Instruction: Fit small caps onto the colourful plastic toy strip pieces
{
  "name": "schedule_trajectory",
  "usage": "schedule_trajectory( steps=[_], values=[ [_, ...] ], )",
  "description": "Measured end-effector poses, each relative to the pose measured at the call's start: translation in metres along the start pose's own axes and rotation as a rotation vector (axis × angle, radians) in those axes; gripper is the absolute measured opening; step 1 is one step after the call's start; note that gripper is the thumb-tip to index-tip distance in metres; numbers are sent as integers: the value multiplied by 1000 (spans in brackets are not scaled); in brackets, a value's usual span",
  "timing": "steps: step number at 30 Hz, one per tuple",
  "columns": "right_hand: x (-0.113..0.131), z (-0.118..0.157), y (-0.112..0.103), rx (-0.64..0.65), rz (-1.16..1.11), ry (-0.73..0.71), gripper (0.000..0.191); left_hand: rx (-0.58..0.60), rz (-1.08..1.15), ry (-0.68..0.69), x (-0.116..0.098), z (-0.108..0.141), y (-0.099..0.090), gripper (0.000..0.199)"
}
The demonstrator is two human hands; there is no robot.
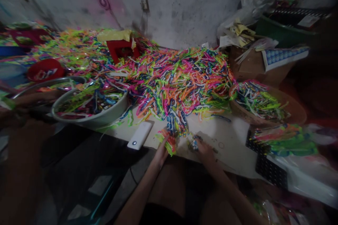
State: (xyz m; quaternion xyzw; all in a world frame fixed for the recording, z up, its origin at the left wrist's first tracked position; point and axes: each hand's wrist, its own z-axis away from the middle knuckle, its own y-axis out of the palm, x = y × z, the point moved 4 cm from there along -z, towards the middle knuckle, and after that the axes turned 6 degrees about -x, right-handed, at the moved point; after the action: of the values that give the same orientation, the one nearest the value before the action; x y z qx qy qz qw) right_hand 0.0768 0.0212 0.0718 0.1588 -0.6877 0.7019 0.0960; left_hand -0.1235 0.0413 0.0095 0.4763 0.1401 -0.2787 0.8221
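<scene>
My left hand is closed around a small bundle of limp neon strips, orange, pink and yellow-green. At the table's front edge my right hand bends over a cluster of small white, blue and yellow pieces; dim light and blur hide whether its fingers grip any. Between and just beyond both hands lie blue and white strips with yellow and red bits at their near ends. Behind them rises a large heap of multicoloured strips.
A white phone-like slab lies left of my hands. A white basin and an orange-brown basin hold more strips. Black perforated trays sit at right, near a cardboard box. Another person's arm reaches in at left.
</scene>
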Motion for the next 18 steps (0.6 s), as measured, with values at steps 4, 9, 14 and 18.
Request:
schedule_trajectory(
  steps=[4,9,14,18],
  values=[
    [-17,-14,-21,-31,-33,136,35,-10,16,-2,6,0,1,14],
    [-41,-31,-46,-39,-71,194,23,-44,38,-37,1,15,17,17],
    [-35,-37,-42,-8,-53,173,21,-66,115,-12,-175,58,28,19],
    [-10,-34,-26,53,22,141,26,-87,155,-12,-260,76,27,24]
  ],
)
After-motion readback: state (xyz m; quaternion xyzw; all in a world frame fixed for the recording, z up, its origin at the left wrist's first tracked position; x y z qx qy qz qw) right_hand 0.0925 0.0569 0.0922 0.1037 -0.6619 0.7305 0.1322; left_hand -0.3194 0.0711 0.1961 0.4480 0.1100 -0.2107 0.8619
